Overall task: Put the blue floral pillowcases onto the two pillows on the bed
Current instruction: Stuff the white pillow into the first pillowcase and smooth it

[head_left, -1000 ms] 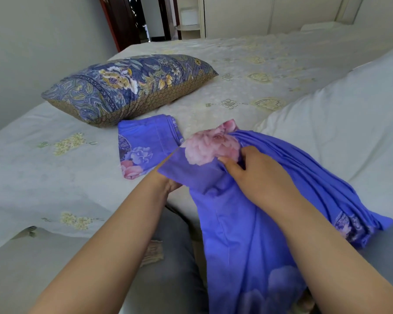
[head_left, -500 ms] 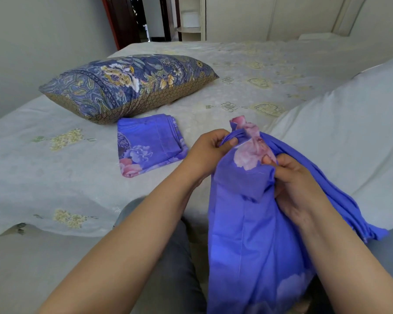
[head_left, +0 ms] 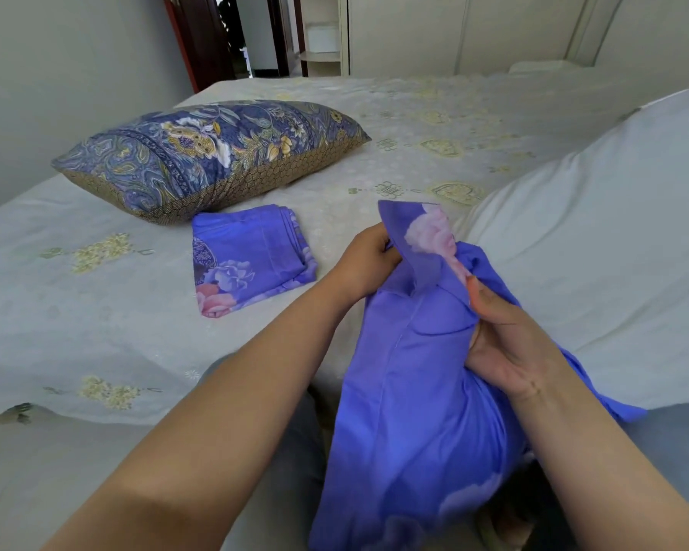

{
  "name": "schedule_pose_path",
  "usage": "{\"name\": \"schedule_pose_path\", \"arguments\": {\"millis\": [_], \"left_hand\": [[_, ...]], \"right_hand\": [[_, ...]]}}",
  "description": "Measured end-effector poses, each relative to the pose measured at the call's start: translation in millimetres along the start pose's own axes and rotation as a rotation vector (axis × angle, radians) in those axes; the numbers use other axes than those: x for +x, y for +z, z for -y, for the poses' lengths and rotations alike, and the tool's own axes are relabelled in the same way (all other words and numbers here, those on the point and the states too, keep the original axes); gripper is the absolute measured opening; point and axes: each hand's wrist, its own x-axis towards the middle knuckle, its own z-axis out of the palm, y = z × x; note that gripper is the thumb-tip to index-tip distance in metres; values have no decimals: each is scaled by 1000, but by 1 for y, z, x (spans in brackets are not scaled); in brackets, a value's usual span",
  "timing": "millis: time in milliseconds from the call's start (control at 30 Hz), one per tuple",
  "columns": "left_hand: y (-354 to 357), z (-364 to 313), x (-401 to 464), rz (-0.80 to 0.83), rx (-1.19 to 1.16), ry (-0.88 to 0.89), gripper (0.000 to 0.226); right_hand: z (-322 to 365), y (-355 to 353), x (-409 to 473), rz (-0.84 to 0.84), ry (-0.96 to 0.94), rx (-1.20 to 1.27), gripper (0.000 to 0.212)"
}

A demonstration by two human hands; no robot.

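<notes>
Both hands work the unfolded blue floral pillowcase held over the lap, likely hunting for its open end: the left hand grips its upper edge, the right hand pinches a fold with curled fingers. Left of it lies the folded second pillowcase, just before the patterned pillow; a white pillow waits right.

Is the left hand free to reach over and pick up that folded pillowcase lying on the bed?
Probably not right away. The left hand grips the open pillowcase, as does the right hand. The folded pillowcase lies close by on the bed with nothing between, so once it lets go, yes.
</notes>
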Motion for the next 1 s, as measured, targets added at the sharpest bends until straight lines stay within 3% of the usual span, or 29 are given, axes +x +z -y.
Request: {"name": "schedule_pose_path", "arguments": {"millis": [100, 167, 267, 367, 433, 567, 633, 700, 733, 800, 900, 1000], "left_hand": [[3, 15, 11, 43, 135, 114, 15], [1, 26, 16, 35, 192, 74, 9], [-16, 36, 14, -42, 376, -91, 13], [-38, 50, 4, -190, 60, -182, 10], [-45, 50, -15, -238, -198, -244, 17], [-40, 53, -42, -155, -499, -270, 49], [-34, 59, -50, -137, -524, -272, 63], [-31, 62, -56, -132, -401, -226, 46], [-29, 61, -59, -135, -333, -205, 32], [-29, 59, -60, -157, -195, -174, 20], [-30, 53, -57, -240, -50, -191, 36], [-33, 58, -49, -286, 138, -252, 41]], "right_hand": [[4, -6, 2, -7, 42, 33, 43], [5, -7, 9, -83, 55, -33, 38], [3, -4, 25, -195, 11, -162, 49], [-6, 5, 46, -389, -108, -498, 11], [-10, 12, 59, -445, -181, -817, 14], [-2, 39, 65, -319, -201, -1588, 34], [15, 52, 72, -343, -252, -1760, 32], [34, 50, 92, -437, -311, -1859, 27], [42, 45, 103, -449, -273, -1934, 33], [49, 32, 120, -322, -3, -2093, 60], [49, 17, 128, -177, 329, -2149, 93], [54, 21, 132, -105, 438, -2305, 86]]}}
